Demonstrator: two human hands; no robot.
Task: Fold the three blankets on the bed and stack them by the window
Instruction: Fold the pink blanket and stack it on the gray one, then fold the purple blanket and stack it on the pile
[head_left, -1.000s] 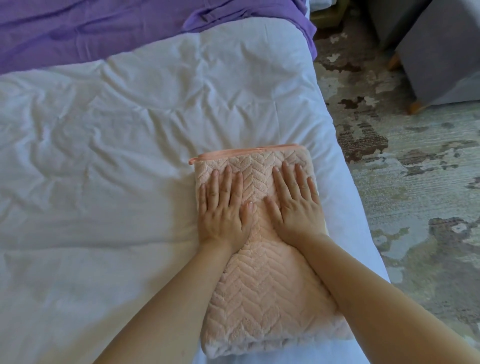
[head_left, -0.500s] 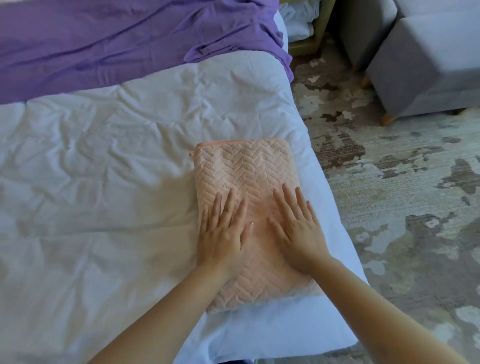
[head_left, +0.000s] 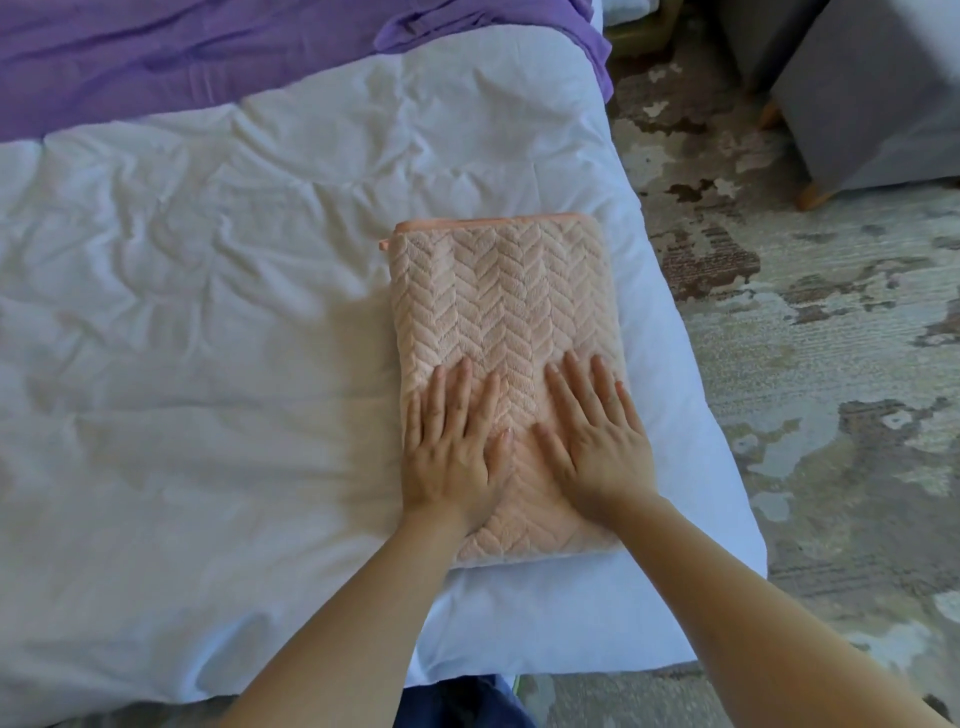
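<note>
**A:** Where is the pink blanket?

**B:** The pink blanket (head_left: 498, 301) lies folded into a thick rectangle on the bed (head_left: 208, 389). It sits flat on the white duvet, close to the bed's right edge and not far from its near right corner. Its long sides run along that right edge. The herringbone pile faces up, and a smooth peach binding runs along the blanket's far edge.

**A:** And the hands?

**B:** Both press on its near half, palms down. The left hand (head_left: 449, 457) rests on the blanket's left side, fingers straight and a little spread, gripping nothing. The right hand (head_left: 597, 447) lies just beside it on the blanket's right side, fingers straight and fanned, also holding nothing. The thumbs point towards each other with a narrow strip of pile between them, so the hands do not touch.

**A:** What else is on the bed?

**B:** A purple blanket (head_left: 208, 57) lies spread and rumpled along the far edge, well apart from the pink one. Part of it hangs over the bed's right edge at the far corner. The duvet between the two is creased.

**A:** And beyond the bed?

**B:** A mottled rug (head_left: 810, 395) covers the floor along the right edge. Past the far right corner stands a grey upholstered seat (head_left: 872, 104) on wooden feet. At the near edge some blue cloth (head_left: 467, 701) shows between the forearms; I cannot tell what it is.
</note>
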